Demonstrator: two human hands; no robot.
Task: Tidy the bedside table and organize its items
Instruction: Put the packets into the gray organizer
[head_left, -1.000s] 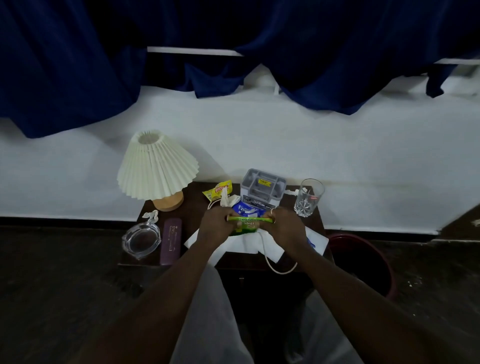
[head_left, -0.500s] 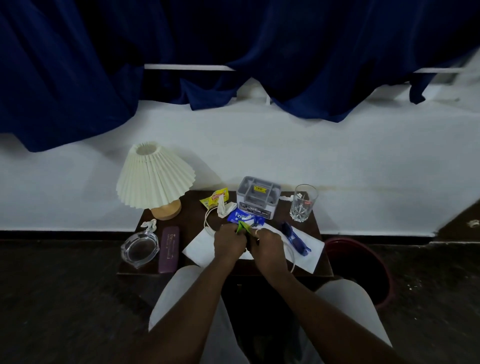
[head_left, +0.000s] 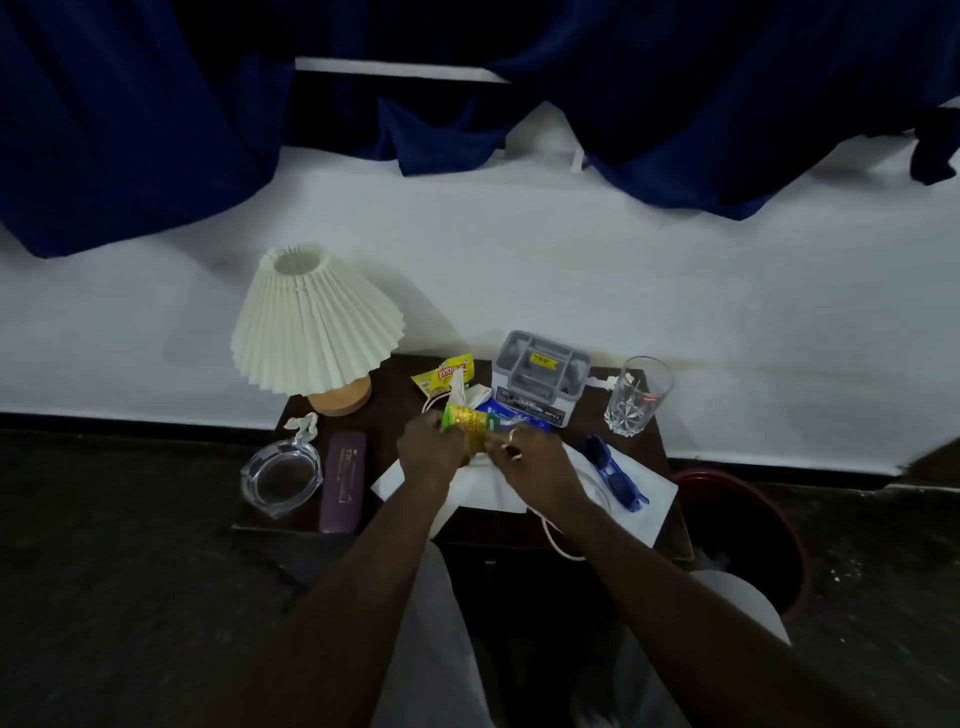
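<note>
Bedside table (head_left: 387, 415), dark wood, stands against the white wall with a pleated lamp (head_left: 317, 325) at its back left corner. A white sheet (head_left: 644, 493) covers the front right, a grey organiser box (head_left: 540, 374) sits at the back, and a glass ashtray (head_left: 280, 478) lies beside a purple case (head_left: 343, 480) on the left. A drinking glass (head_left: 636, 395) stands back right; blue sunglasses (head_left: 613, 475) lie on the sheet. Smallest is the green-and-yellow wrapper (head_left: 467, 421), held just above the table's middle. The left hand (head_left: 428, 452) curls its fingers round one end; the right hand (head_left: 530, 457) pinches the other. Its long axis runs left to right, left end nearer the wall. It looks light, thin, crinkly and probably slippery, so a firm pinch at the ends suits it.
</note>
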